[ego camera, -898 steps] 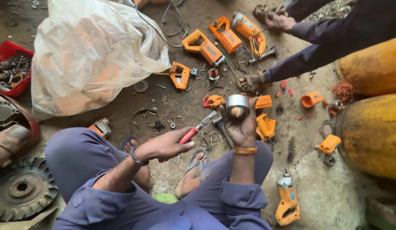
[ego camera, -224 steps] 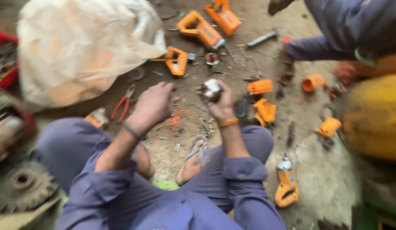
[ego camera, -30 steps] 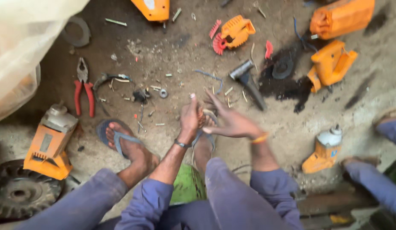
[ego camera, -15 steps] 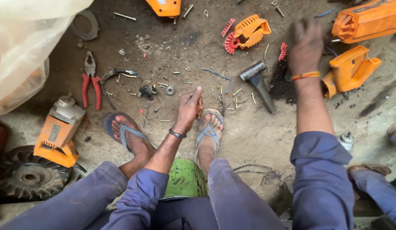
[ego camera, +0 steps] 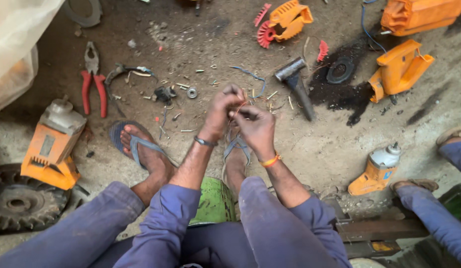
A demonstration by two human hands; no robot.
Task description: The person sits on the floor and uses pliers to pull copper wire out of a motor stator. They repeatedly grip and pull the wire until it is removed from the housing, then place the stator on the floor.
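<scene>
Left hand [ego camera: 221, 106] and right hand [ego camera: 255, 126] met above the gritty dirt floor [ego camera: 200, 44], fingers pinched a thin reddish wire [ego camera: 239, 104], blunt steel hammer [ego camera: 296, 83] lay near, red-handled pliers [ego camera: 93, 79] well apart.

Dirt floor [ego camera: 349, 144] bearing pliers [ego camera: 93, 82], hammer [ego camera: 296, 84], orange tool housings [ego camera: 399, 69].

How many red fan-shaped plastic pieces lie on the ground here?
3. One fan piece touches the orange housing at top centre, a second lies just above it, and a third lies right of the hammer. Others may lie hidden under clutter.
</scene>
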